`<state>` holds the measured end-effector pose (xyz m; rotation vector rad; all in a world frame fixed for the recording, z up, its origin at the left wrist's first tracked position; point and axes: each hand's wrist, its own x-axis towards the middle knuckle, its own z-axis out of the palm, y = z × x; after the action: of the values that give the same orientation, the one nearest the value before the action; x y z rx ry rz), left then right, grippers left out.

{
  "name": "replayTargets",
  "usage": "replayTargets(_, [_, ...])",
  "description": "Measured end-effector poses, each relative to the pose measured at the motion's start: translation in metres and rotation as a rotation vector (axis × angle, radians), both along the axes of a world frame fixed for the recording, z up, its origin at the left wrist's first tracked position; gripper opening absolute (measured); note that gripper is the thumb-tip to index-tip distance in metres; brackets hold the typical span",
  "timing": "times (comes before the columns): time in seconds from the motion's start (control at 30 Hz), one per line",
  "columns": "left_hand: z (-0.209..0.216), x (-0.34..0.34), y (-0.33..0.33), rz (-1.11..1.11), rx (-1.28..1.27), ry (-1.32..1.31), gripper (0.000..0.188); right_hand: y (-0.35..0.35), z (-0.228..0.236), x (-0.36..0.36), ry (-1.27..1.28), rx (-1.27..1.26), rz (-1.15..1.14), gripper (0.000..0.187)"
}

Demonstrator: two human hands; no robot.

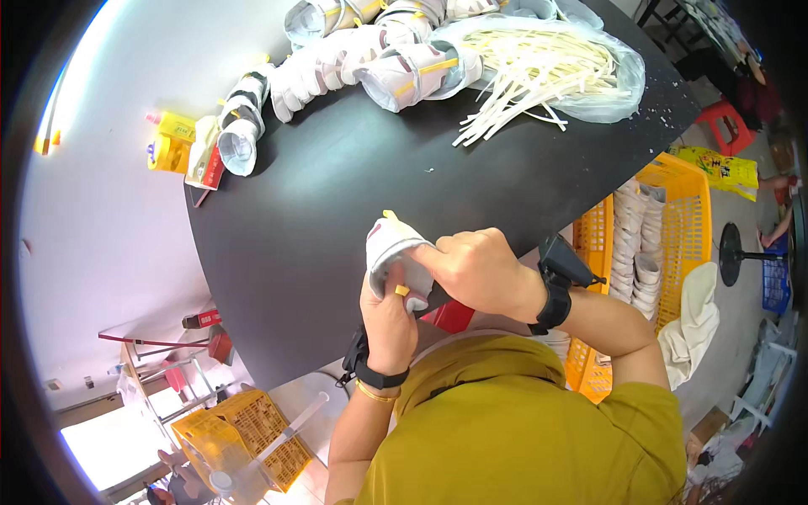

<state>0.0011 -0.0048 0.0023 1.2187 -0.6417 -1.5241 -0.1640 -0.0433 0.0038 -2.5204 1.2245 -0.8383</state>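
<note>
Over the table's near side I hold a pale shoe upper (pixel 389 239) with grey lining and small yellow tabs. My left hand (pixel 389 324) is closed around its lower left side, the thumb inside the opening. From the right, my right hand (pixel 478 268) has its fingers curled, and its index finger and thumb meet the upper's rim. Their tips are partly hidden by the fabric. Farther back lie bundles of nested shoe uppers (pixel 328 67), tied round with strips. Beside them, pale flat strips (pixel 539 67) spill from a clear plastic bag (pixel 619 97).
The black table (pixel 295 227) spans the middle. At its left edge stand a smaller bundle of uppers (pixel 239 143), yellow bottles (pixel 171 143) and a red-and-white box (pixel 206 160). To my right, a yellow crate (pixel 686 189) holds stacked uppers; a white cloth (pixel 692 324) hangs by it.
</note>
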Motion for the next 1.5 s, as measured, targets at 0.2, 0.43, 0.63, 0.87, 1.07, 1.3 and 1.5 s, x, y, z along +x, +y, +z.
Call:
replayTargets(0.2, [-0.013,0.005,0.002,0.047,0.013,-0.068,0.021,-0.002,0.005,0.009,-0.53,0.476,-0.008,0.02])
replayTargets(0.43, [-0.006,-0.001,-0.007,0.069,0.012,-0.123,0.02,-0.003,0.009,0.009,-0.561,0.605,-0.02,0.021])
replayTargets(0.63, [-0.007,-0.006,-0.013,0.114,-0.056,-0.177,0.014,0.006,-0.003,0.013,-0.56,0.458,-0.06,0.022])
replayTargets(0.87, [-0.008,-0.004,-0.012,0.088,-0.07,-0.236,0.015,0.009,-0.012,0.017,-0.707,0.424,-0.068,0.025])
replayTargets(1.07, [-0.005,-0.004,-0.013,0.117,-0.096,-0.246,0.017,0.017,-0.011,0.021,-0.636,0.302,-0.035,0.026])
replayTargets(1.3, [0.012,0.008,-0.007,-0.074,-0.001,-0.079,0.033,0.008,-0.011,0.001,-0.265,0.265,-0.044,0.027])
replayTargets(1.5, [0.016,0.026,-0.009,0.115,0.087,0.091,0.038,0.031,0.022,-0.026,-0.152,0.099,0.095,0.023])
